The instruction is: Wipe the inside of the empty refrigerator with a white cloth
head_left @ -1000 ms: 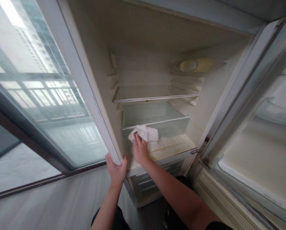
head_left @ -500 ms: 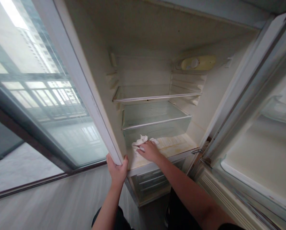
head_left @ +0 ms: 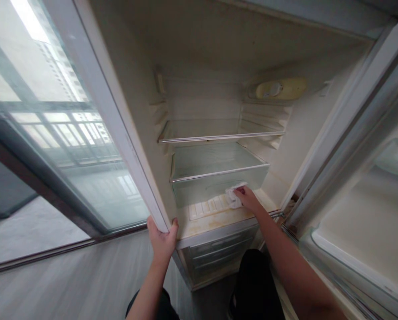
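Observation:
My right hand (head_left: 248, 199) is closed on a crumpled white cloth (head_left: 235, 197) at the right part of the fridge floor (head_left: 207, 223), in front of a clear drawer (head_left: 199, 189). Yellowish stains mark that ridged floor. With fingers and thumb on either side, my left hand (head_left: 163, 238) grips the front edge of the fridge's left wall (head_left: 132, 151). Above the drawer runs a glass shelf (head_left: 222, 135) with a pale front trim.
The open fridge door (head_left: 362, 213) with its door bins stands at the right. Below the fridge floor is a lower compartment with a drawer (head_left: 219, 253). A sliding glass door (head_left: 108, 191) lies to the left. A yellowish light housing (head_left: 282, 89) sits on the inner right wall.
My right hand has moved the white cloth from the left part of the fridge floor to the right, uncovering the ridges at the left. My left hand keeps its grip on the wall edge.

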Tool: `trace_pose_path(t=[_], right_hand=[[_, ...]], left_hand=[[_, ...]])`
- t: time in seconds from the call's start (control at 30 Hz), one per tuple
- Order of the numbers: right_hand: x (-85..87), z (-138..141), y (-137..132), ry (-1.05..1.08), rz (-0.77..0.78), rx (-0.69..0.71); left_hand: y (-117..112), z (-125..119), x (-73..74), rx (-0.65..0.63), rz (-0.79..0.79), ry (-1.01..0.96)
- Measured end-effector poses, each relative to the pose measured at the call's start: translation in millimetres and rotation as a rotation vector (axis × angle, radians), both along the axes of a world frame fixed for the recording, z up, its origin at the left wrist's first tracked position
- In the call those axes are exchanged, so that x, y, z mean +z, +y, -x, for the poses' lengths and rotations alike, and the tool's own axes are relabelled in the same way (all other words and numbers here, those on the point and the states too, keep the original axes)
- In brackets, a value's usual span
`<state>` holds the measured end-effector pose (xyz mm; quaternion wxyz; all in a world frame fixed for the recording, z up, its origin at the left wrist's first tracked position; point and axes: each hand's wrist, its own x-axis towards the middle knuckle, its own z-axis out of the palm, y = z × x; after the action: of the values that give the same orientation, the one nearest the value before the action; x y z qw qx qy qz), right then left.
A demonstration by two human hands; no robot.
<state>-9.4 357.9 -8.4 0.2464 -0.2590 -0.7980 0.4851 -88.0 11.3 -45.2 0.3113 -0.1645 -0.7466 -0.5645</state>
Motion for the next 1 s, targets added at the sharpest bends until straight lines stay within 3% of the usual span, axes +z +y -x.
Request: trace_pose_path(t=[0.1,0.2,0.33,0.5,0.57,0.67,0.77,0.83,0.9,1.0], right_hand=[[-1.9,-12.6,-2.1,0.119,0.254,0.036],[-3.9,-31.2,-5.9,0.063,0.279,0.160],[-5.7,-48.8,-18.4,-0.142,-0.059,0.277],[-8.5,-49.4,-34.5,-0.301,-0.495,0.294],[-13.3,-48.0,-37.3,-0.322,-0.604,0.256],[-23.9,-47.8,-37.3,-0.272,-0.651,0.217],[-32.4,-48.8,-35.2,-0.162,-0.591,0.205],[-34.2,-49.8,-33.8,-0.068,-0.469,0.185],[-32.8,-52.1,-31.5,0.047,-0.254,0.134],[-27.6,-61.1,-24.0,0.218,0.245,0.070]], left_hand=[[-0.5,0.2,-1.0,0.004,0.005,0.010],[-0.9,1.0,-2.7,0.013,0.000,0.017],[-1.2,1.9,-4.3,0.021,-0.011,0.004],[-1.6,0.2,-1.4,0.011,0.003,0.001],[-1.4,-0.5,-0.3,0.001,0.003,0.002],[-1.0,-0.7,-0.4,0.005,0.003,-0.001],[-1.2,0.0,-1.8,0.004,0.005,0.000],[-1.6,0.5,-2.7,-0.003,0.002,-0.004],[-1.9,1.1,-3.2,0.001,0.004,-0.010],[-2.0,2.0,-4.0,0.013,0.005,-0.005]])
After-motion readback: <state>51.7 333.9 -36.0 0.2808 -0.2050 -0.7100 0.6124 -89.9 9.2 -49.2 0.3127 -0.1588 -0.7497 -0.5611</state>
